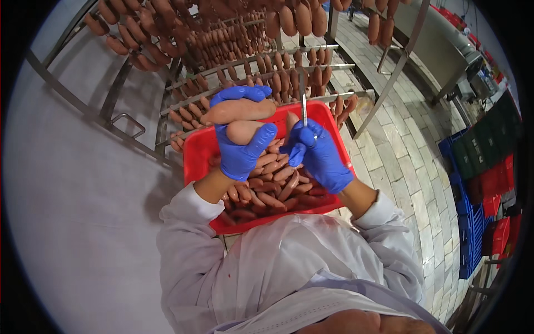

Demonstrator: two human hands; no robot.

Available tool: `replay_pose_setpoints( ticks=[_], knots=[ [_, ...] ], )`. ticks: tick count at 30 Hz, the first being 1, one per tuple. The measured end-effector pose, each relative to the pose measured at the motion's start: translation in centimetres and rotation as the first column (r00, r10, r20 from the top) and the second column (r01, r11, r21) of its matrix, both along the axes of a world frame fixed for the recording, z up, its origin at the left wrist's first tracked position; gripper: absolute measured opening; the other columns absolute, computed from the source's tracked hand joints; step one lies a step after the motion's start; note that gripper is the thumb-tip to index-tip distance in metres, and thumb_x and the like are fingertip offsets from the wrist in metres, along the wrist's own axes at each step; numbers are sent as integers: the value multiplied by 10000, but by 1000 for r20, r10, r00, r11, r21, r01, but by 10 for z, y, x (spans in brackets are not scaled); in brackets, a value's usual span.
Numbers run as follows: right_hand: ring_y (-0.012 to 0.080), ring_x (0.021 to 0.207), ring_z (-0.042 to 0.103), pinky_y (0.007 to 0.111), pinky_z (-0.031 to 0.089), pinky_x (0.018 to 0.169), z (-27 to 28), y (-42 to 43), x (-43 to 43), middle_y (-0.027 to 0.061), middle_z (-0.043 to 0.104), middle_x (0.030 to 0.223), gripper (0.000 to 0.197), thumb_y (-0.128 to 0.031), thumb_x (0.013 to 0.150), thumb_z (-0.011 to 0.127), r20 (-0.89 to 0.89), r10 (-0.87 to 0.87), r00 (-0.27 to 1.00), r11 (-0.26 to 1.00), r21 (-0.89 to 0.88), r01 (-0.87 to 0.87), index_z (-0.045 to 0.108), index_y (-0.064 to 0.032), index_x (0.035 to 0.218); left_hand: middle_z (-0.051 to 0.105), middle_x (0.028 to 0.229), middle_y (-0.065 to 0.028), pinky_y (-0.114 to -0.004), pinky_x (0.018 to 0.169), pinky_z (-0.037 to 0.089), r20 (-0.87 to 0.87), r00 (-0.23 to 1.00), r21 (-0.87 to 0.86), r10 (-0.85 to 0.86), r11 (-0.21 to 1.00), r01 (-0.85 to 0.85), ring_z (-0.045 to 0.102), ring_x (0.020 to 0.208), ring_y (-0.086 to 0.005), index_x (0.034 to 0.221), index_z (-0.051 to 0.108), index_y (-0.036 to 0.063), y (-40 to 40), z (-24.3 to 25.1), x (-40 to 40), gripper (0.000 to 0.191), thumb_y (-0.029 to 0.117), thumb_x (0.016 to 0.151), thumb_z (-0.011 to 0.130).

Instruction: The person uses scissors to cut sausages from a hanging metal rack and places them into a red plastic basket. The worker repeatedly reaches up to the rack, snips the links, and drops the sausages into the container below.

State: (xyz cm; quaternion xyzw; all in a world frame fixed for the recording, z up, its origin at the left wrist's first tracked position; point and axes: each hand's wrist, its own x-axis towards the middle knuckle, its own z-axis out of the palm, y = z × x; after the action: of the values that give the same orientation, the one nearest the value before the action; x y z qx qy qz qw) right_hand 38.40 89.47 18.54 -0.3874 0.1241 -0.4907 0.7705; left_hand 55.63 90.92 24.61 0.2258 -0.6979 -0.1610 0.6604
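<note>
Both hands wear blue gloves above a red plastic crate (336, 125) of loose sausages (271, 200). My left hand (240, 146) holds plump sausages: one (242, 110) lies across its fingers, and another (243, 132) sits lower, against the palm and thumb. In my right hand (319, 154) is a slim metal tool (303, 104), probably scissors, with a finger through its ring and its tip pointing away from me. A further sausage end (292, 121) shows beside the right hand; whether that hand grips it cannot be told.
A metal rack (250, 89) hung with rows of linked sausages (283, 83) stands just beyond the crate. A white wall (83, 200) is on the left. Blue pallets (471, 238), dark green crates (486, 146) and red crates (496, 234) stand to the right, across the tiled floor (400, 167).
</note>
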Motion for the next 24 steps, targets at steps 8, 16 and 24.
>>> replay_pose_setpoints(
  ticks=[8, 16, 24],
  knots=[
    [165, 657, 676, 270, 542, 615, 187, -101, -69, 99, 679, 817, 366, -323, 872, 678, -676, -532, 510, 667, -705, -239, 648, 14, 1012, 396, 1346, -145, -375, 1106, 288, -85, 996, 92, -37, 995, 45, 368, 1306, -266, 1383, 290, 24, -106, 65, 23, 864, 264, 739, 814],
    [143, 601, 636, 254, 501, 560, 323, -149, -60, 85, 679, 740, 344, -376, 849, 685, -594, -803, -34, 543, -708, -452, 697, -41, 923, 558, 1190, -114, -337, 863, 476, -116, 993, 401, -5, 914, 52, 562, 1047, -222, 1319, 422, 6, -234, 146, 3, 648, 348, 829, 672],
    [130, 573, 613, 251, 477, 528, 349, -167, -26, 72, 685, 722, 324, -382, 824, 704, -693, -692, -204, 705, -587, -397, 720, -65, 885, 630, 1010, -113, -345, 750, 506, 142, 981, 285, 133, 944, -169, 623, 843, -243, 1134, 591, -1, -268, 138, -9, 600, 510, 825, 640]
  ],
)
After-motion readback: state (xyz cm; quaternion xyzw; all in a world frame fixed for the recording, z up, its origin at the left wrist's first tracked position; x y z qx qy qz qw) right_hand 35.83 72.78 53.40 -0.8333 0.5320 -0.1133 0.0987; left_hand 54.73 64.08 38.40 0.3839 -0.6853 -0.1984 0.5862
